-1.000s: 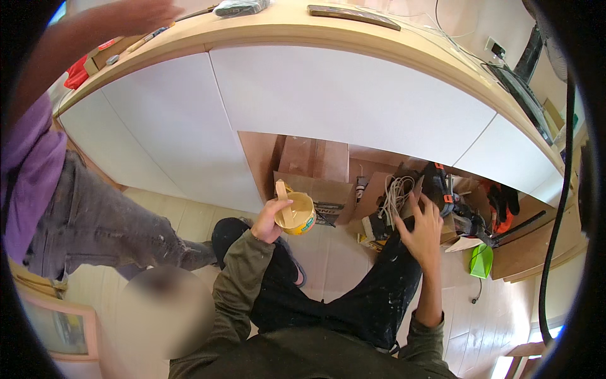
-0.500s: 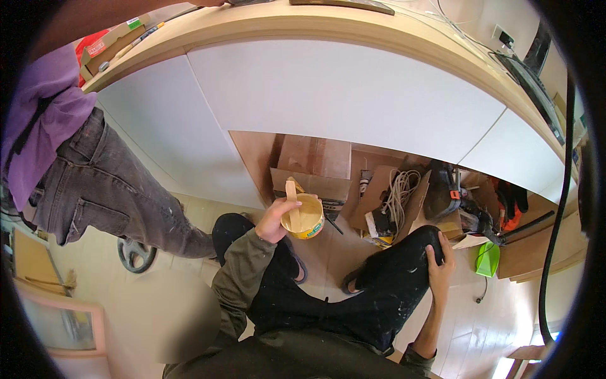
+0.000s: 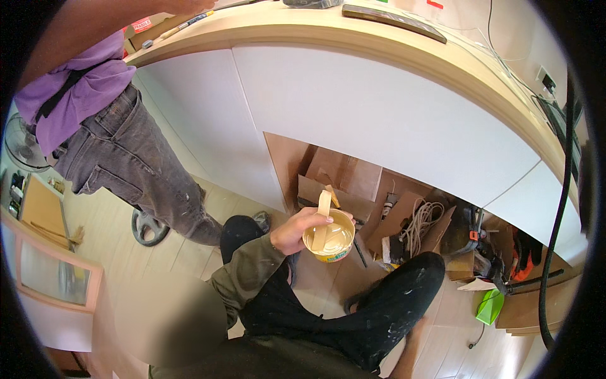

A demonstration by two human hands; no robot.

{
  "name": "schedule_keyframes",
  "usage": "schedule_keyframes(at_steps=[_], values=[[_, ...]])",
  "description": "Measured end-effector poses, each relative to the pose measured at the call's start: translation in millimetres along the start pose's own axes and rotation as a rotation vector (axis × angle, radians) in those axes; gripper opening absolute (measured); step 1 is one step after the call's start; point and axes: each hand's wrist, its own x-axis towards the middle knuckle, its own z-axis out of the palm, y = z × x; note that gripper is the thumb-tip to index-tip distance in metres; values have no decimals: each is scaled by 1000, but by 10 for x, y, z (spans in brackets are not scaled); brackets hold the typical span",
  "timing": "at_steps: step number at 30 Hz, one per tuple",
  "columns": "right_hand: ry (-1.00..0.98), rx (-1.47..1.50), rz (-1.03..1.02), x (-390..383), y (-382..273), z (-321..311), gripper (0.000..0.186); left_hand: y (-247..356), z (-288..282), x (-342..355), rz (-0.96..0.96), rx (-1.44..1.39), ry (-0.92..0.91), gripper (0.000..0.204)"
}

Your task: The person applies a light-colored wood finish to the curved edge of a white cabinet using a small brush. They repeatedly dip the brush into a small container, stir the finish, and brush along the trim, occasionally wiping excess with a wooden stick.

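Yellow round tub (image 3: 329, 240) of glossy cream paste, flat wooden stick inside, gripped by left hand (image 3: 297, 230).

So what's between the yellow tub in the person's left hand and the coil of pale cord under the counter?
In the head view, folded brown cardboard pieces stand between the yellow tub, held in the left hand, and the cord coil.
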Motion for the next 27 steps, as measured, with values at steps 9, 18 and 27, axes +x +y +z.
schedule_keyframes(at_steps=[9, 18, 27], values=[[-455, -678, 393, 243, 1157, 1669, 31, -39, -124, 49, -57, 169, 39, 51], [-652, -674, 181, 1387, 545, 3106, 31, -146, -203, 261, -169, 138, -89, 45], [-598, -655, 178, 1466, 515, 3236, 31, -127, -273, 469, -197, 283, -280, 43]])
